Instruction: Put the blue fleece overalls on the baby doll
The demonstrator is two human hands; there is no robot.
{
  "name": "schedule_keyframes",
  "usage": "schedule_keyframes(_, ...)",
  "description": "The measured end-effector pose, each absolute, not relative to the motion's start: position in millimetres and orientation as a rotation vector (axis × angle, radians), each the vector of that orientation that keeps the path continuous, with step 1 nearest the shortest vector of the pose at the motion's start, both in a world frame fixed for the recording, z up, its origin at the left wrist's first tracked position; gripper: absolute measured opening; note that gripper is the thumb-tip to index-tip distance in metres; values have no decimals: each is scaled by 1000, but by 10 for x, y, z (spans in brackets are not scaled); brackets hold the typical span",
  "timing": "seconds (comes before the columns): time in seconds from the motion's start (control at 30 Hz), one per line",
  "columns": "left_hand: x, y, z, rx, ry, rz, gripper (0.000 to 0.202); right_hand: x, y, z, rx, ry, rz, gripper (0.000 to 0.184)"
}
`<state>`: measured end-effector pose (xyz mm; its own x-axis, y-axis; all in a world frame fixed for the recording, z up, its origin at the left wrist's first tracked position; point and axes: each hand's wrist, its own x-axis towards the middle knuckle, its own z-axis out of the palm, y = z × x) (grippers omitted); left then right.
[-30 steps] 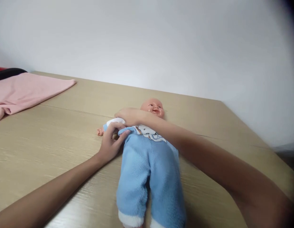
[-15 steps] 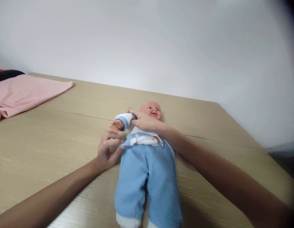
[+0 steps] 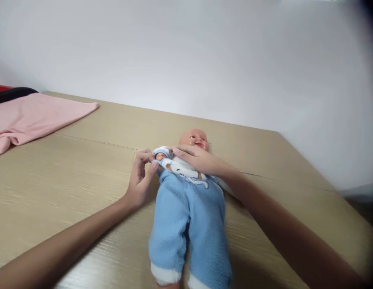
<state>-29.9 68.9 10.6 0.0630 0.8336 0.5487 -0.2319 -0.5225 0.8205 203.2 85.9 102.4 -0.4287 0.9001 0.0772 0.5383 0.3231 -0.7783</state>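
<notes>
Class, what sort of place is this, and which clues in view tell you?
Probably an indoor room, though which kind is unclear: a wood-look table stands before a pale wall, with a doll and pink cloth lying on it.

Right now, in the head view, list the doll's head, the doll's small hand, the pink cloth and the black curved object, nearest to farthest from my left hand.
From the left hand:
1. Doll's small hand: just to its right.
2. Doll's head: farther right and beyond.
3. Pink cloth: off to the left.
4. Black curved object: far left, behind the cloth.
</notes>
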Motion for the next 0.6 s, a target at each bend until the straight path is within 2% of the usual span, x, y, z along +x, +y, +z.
schedule_keyframes(0.1,-313,698,179,1504,560,1543,20,2114,687,1032,-1264,-2120,965,53)
schedule_keyframes(0.2,-301,696,233,1416,507,1434,21,2129,596,1035,-1244,-2147,932,56)
schedule_keyframes(0.4,-257,746,225,1294,774,1433,44,2134,602,977,-1063,-2288,896,44)
schedule_keyframes(0.5,-264,795,200,1215,839,1352,49,2184,657,826,-1130,-2054,945,39)
schedule_keyframes(0.6,-292,880,214,1172,832,1223,51,2221,717,693,-1179,-1855,1053,41)
